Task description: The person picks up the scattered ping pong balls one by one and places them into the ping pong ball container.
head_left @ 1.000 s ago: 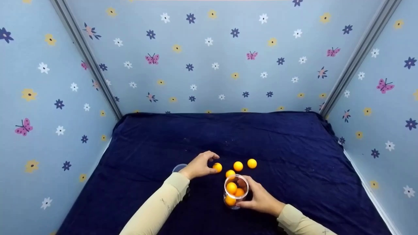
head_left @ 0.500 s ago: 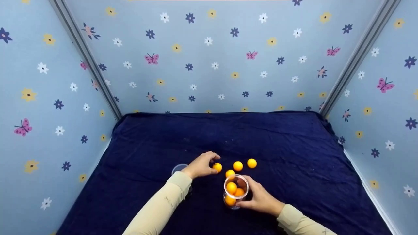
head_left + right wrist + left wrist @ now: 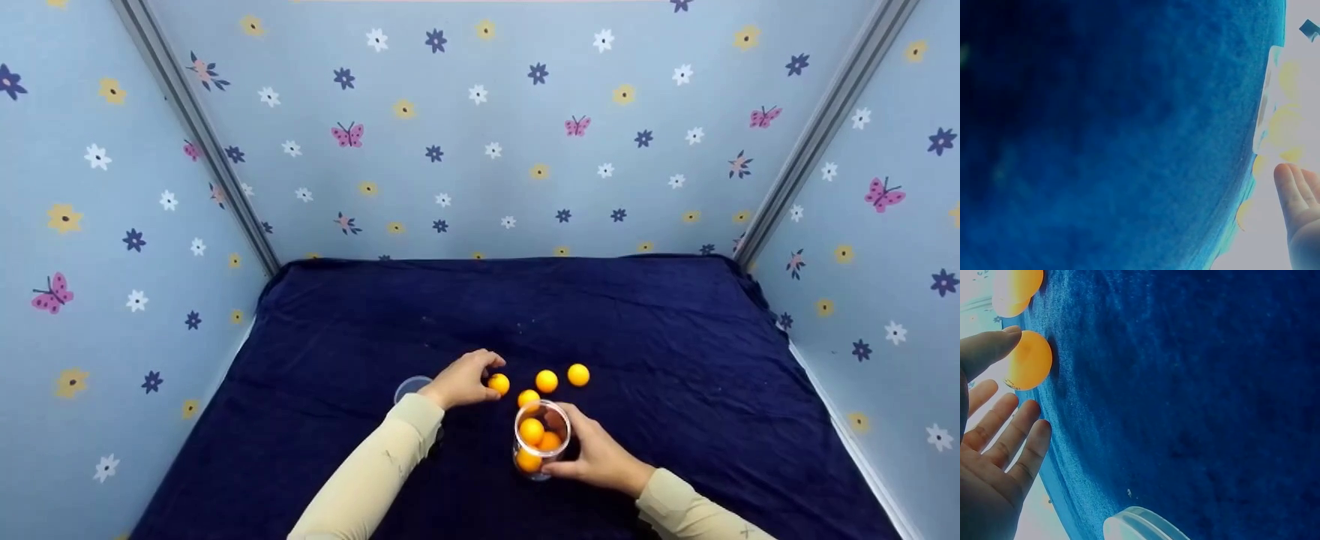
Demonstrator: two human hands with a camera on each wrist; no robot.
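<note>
My right hand (image 3: 600,459) grips a clear jar (image 3: 556,454) from its right side, the open mouth facing up. Inside it are several orange ping-pong balls (image 3: 532,432). To the left, my left hand (image 3: 465,380) reaches over the cloth around a loose ping-pong ball (image 3: 499,385). The left wrist view shows its thumb (image 3: 1002,343) overlapping that ball (image 3: 1032,363), while the fingers (image 3: 1027,455) are spread and stand apart from it. In the right wrist view the right hand (image 3: 1300,197) and the jar are washed out at the edge.
Three more orange balls, one at the far right (image 3: 578,375), one in the middle (image 3: 546,382) and one close behind the jar (image 3: 528,399), lie on the dark blue cloth (image 3: 660,330). A round translucent lid (image 3: 409,386) lies partly behind the left wrist. Flower-patterned walls (image 3: 480,135) surround the table.
My left forearm has shifted slightly to the right, with the hand staying at the same ball. The right hand and jar have not visibly moved.
</note>
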